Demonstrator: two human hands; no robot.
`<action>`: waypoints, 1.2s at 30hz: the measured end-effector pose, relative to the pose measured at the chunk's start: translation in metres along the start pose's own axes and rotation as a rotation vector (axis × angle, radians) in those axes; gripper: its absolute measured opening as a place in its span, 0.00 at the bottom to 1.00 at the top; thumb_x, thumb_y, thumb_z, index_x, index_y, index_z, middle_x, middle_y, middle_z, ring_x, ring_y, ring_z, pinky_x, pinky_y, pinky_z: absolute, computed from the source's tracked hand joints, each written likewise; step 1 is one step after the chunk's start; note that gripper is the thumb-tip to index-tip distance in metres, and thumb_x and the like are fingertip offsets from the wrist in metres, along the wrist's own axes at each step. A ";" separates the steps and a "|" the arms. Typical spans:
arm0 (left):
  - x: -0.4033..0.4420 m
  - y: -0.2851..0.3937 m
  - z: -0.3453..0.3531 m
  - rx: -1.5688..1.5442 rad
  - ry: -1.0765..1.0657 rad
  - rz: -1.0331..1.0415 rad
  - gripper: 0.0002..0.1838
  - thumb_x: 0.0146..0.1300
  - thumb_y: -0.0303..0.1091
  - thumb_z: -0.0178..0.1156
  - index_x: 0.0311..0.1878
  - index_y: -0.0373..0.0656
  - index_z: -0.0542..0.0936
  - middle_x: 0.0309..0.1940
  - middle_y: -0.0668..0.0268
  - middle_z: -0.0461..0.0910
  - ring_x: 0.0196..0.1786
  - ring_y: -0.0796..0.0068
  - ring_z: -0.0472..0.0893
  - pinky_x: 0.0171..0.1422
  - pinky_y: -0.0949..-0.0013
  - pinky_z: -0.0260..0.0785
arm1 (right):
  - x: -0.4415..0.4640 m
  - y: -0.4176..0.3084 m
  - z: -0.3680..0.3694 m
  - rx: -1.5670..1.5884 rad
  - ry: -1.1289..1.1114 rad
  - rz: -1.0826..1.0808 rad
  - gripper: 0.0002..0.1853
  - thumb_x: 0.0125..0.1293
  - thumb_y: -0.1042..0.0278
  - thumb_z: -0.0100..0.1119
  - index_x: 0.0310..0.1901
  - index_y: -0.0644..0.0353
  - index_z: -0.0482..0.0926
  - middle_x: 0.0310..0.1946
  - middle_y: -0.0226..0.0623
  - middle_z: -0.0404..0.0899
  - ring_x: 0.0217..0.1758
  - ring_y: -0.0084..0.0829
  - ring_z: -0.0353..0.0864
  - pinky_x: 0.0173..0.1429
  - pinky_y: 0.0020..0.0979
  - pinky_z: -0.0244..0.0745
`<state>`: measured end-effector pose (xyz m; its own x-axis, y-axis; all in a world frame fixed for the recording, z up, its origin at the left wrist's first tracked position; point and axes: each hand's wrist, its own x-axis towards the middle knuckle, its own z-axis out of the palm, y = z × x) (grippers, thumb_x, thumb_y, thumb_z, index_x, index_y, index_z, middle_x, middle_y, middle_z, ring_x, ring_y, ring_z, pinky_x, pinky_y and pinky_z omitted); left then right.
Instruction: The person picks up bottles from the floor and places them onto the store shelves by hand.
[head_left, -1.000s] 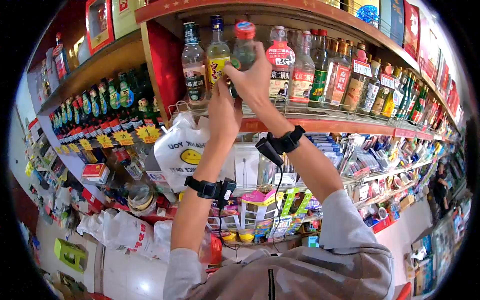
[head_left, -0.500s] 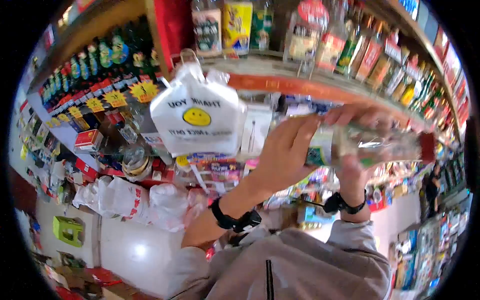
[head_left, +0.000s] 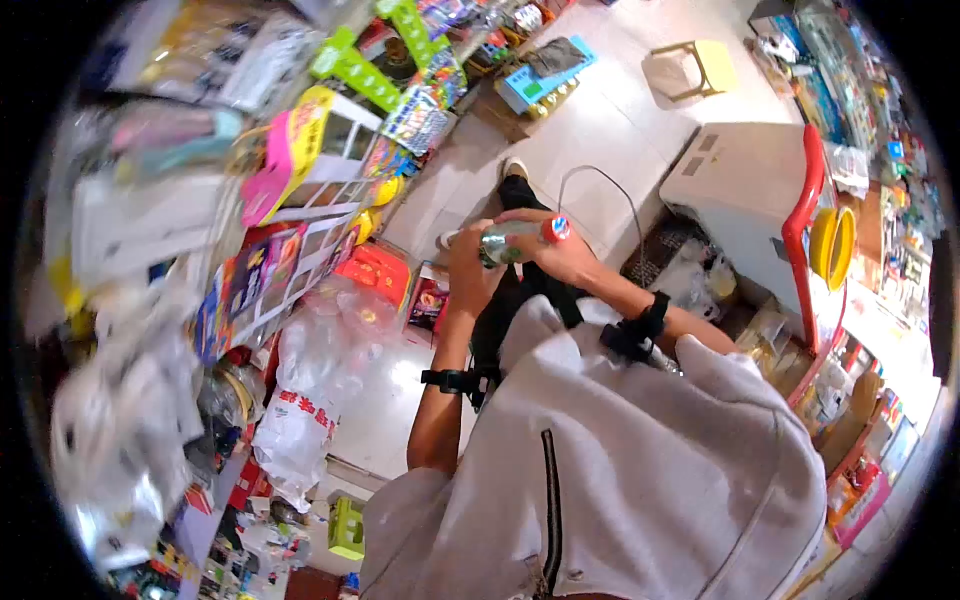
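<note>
A clear glass bottle (head_left: 507, 241) with a red cap lies nearly sideways between my two hands, low in front of my body. My left hand (head_left: 470, 268) is closed around the base end of the bottle. My right hand (head_left: 562, 258) is wrapped around it nearer the neck, just under the cap. The fingers partly cover the glass, so the label is mostly hidden. Both wrists wear black straps.
Packed shelves and a display rack (head_left: 300, 230) stand on my left, with white plastic bags (head_left: 300, 410) below. On the right is a white chest (head_left: 745, 190) with a red edge. A yellow stool (head_left: 712, 68) stands on the tiled floor ahead.
My view has swung down and away from the bottle shelf. The bottle has come from shelf height down to in front of my body, still held in both hands.
</note>
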<state>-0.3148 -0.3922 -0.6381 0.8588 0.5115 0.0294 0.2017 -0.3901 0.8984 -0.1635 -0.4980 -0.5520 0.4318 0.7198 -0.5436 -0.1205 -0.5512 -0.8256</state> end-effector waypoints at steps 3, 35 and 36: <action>0.012 -0.046 0.057 0.067 -0.050 -0.022 0.36 0.48 0.24 0.74 0.63 0.43 0.72 0.58 0.51 0.77 0.62 0.44 0.75 0.67 0.49 0.66 | 0.023 0.052 -0.011 -0.094 0.102 0.036 0.19 0.66 0.68 0.62 0.58 0.63 0.80 0.47 0.47 0.86 0.48 0.31 0.86 0.53 0.33 0.80; 0.253 -0.672 0.377 -1.162 0.380 -1.186 0.22 0.76 0.39 0.49 0.70 0.43 0.69 0.60 0.58 0.73 0.54 0.64 0.76 0.63 0.66 0.73 | 0.609 0.559 0.005 -0.072 0.384 -0.156 0.27 0.60 0.63 0.72 0.59 0.59 0.74 0.47 0.50 0.87 0.53 0.52 0.86 0.54 0.41 0.81; 0.258 -0.674 0.378 -1.181 0.404 -1.191 0.22 0.76 0.39 0.49 0.69 0.43 0.69 0.60 0.58 0.73 0.53 0.64 0.76 0.62 0.66 0.72 | 0.611 0.558 0.006 -0.065 0.433 -0.173 0.15 0.59 0.62 0.68 0.45 0.59 0.82 0.43 0.48 0.86 0.47 0.53 0.86 0.52 0.44 0.81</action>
<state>-0.0514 -0.2871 -1.4019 0.3050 0.2956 -0.9053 0.0028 0.9503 0.3113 0.0278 -0.3635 -1.3455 0.7756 0.5684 -0.2745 0.0359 -0.4740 -0.8798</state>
